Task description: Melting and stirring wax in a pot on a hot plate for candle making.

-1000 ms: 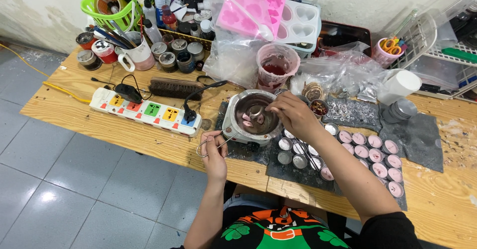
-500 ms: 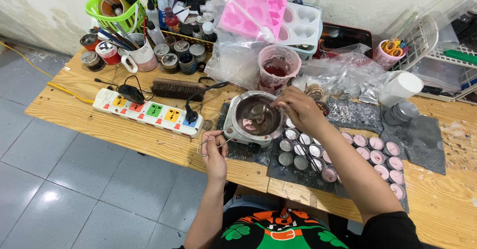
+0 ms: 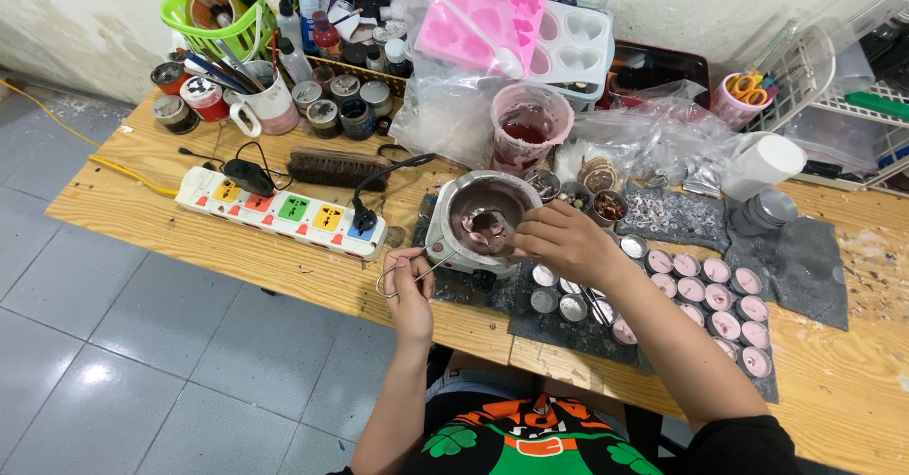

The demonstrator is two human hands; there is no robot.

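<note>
- Wooden worktop (image 3: 170, 224) above a grey tiled floor, crowded with craft supplies against a pale wall.
- Left hand (image 3: 409, 284): closed on the wire handle (image 3: 402, 274) that runs out from the small melting pot (image 3: 483, 221), steadying it near the front edge of the worktop.
- Right hand (image 3: 561, 241): fingers pinched shut on a small spoon (image 3: 490, 222) whose bowl sits inside the pot, in or just above the pink wax; contact with the wax cannot be told.
- Melting pot: stands at mid-worktop on a dark mat (image 3: 814, 267), just right of the white power strip (image 3: 284, 212).
- Handling, as a judgement: the pot looks like rigid metal, fairly light, probably hot at the wall; the wire handle is the sensible place to hold. The wax looks soft and would spill if the pot tipped.
- Small round tins (image 3: 705, 290): rows on the mat to the right, several filled pink, some nearer the pot empty.
- Behind: pink cup (image 3: 530, 129), pink and white heart moulds (image 3: 516, 25), green basket (image 3: 204, 11), brush (image 3: 336, 167).
</note>
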